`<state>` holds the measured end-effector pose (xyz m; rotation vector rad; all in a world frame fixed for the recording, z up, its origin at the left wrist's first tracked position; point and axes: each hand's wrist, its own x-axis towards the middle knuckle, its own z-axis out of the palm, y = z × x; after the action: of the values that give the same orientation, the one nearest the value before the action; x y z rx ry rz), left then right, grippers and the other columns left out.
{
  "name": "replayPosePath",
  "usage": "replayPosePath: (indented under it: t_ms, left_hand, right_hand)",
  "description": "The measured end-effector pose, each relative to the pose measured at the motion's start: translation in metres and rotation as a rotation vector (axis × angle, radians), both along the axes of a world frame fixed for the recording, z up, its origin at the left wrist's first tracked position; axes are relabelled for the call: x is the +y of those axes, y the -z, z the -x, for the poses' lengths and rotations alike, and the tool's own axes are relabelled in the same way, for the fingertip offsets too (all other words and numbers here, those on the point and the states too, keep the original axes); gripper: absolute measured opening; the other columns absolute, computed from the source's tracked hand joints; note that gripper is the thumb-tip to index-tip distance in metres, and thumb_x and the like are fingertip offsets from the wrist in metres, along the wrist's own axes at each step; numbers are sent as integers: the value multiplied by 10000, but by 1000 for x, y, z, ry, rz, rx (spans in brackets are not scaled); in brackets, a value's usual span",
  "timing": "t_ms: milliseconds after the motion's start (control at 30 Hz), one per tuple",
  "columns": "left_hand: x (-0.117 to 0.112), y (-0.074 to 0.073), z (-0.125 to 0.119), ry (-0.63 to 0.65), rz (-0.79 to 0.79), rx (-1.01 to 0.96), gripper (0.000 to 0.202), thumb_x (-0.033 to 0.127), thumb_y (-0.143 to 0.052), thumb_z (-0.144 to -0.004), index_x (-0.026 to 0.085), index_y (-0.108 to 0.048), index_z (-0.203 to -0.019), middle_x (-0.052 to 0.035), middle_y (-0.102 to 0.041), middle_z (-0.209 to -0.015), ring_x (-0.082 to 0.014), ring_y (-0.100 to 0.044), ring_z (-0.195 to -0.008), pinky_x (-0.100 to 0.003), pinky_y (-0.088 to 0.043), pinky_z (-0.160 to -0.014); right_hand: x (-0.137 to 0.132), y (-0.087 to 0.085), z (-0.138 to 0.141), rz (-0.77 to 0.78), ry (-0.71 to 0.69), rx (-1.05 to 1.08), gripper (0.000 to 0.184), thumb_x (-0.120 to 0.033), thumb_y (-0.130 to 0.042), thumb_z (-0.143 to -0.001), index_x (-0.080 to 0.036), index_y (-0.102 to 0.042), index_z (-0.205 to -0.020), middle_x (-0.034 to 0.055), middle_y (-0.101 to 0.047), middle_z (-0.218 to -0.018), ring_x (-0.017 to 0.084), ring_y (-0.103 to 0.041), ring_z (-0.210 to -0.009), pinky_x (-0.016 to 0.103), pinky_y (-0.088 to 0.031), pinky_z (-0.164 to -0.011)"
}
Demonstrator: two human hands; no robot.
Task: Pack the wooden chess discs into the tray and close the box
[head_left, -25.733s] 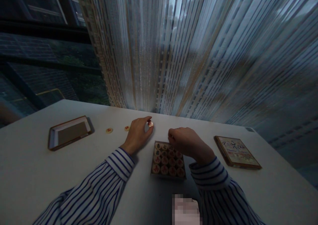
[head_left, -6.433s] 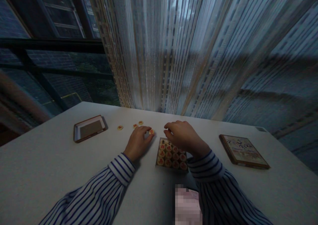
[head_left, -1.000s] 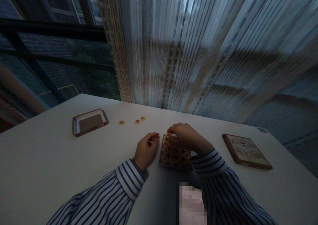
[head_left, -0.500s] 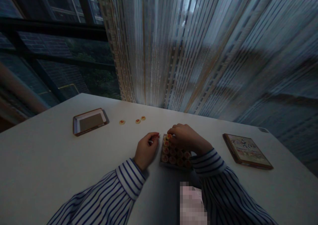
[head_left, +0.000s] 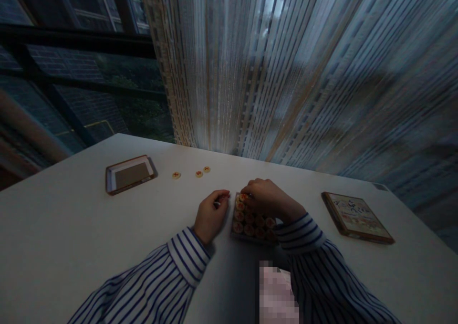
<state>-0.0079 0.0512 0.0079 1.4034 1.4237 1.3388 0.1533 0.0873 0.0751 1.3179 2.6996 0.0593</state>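
A shallow tray in front of me holds rows of round Chinese chess pieces with red characters. My right hand reaches over the tray from the right and covers part of its far side. Its fingertips close on a chess piece at the far left corner. Just left of the tray, my left hand rests with its fingers curled together. Whatever those fingers hold, if anything, is hidden.
Three loose chess pieces lie on the white table toward its far edge. An open box lid or tray stands at the left. A flat printed box lies at the right. A strand curtain hangs behind.
Almost nothing differs. Both hands keep their places, and the view has shifted very slightly.
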Motion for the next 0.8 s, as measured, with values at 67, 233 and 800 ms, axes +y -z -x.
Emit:
replayPosePath:
  t_ms: [67, 233, 800]
  left_hand:
    - [0, 0, 0, 4, 4, 13, 196, 237, -548, -706, 161, -655, -851, -56, -696, -816, -171, -615, -719, -279, -462, -660]
    - [0, 0, -1, 0, -5, 32, 196, 231, -538, -714, 156, -654, -853, -66, -694, -833, -176, -616, -734, -287, -465, -672]
    - [2, 3, 0, 7, -23, 114, 205, 212, -504, -736, 145, -646, -867, -64, -694, -851, -167, -625, -755, -291, -485, -703]
  right_hand:
    - [1, 2, -1, -8, -9, 1, 259, -269, -423, -820, -221, -640, -954, 80, -643, -933, 213, -575, -859, 300, -397, -680]
    - [1, 2, 0, 11, -5, -6, 274, -284, -420, -819, -225, -637, -975, 82, -645, -946, 211, -572, -864, 298, -391, -683]
    - [1, 2, 1, 26, 19, -28, 272, -274, -408, -824, -219, -636, -961, 81, -641, -959, 214, -572, -880, 300, -393, -693]
